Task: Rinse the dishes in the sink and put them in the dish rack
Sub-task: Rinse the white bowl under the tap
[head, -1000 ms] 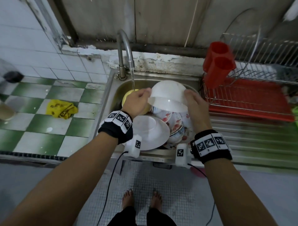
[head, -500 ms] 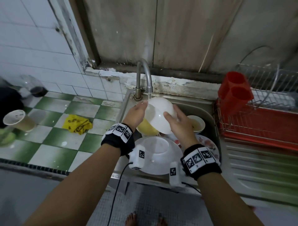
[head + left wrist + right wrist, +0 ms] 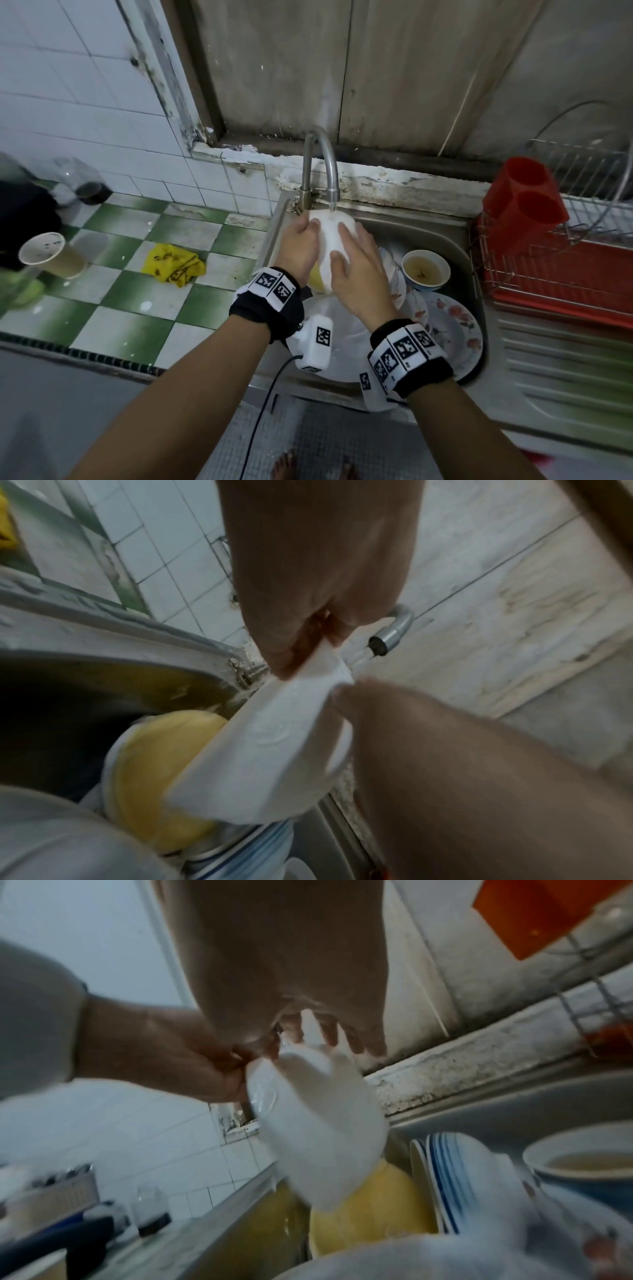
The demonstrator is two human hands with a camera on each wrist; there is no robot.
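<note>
I hold a white bowl [image 3: 329, 246] tilted on edge under the tap [image 3: 320, 164], and running water hits its upper rim. My left hand [image 3: 305, 236] pinches the rim on the left, thumb and fingers either side [image 3: 308, 639]. On the right, my right hand [image 3: 351, 250] wraps over the bowl's outside, with the rim between thumb and fingers [image 3: 308, 1026]. The bowl [image 3: 274, 739] [image 3: 318, 1123] hangs above a yellow bowl [image 3: 317, 281] in the steel sink [image 3: 428, 233]. The wire dish rack [image 3: 565, 270] on a red tray stands to the sink's right.
The sink also holds a white plate [image 3: 342, 346], a floral plate [image 3: 455, 329], blue-rimmed plates [image 3: 445, 1177] on edge and a small bowl of brownish liquid [image 3: 425, 270]. A red cutlery holder [image 3: 524, 202] hangs on the rack. A yellow cloth [image 3: 174, 267] and a cup [image 3: 48, 255] lie on the tiled counter.
Both hands have carried the white bowl back and up under the tap and tipped it on edge, so the water now strikes it. My view has tilted upward.
</note>
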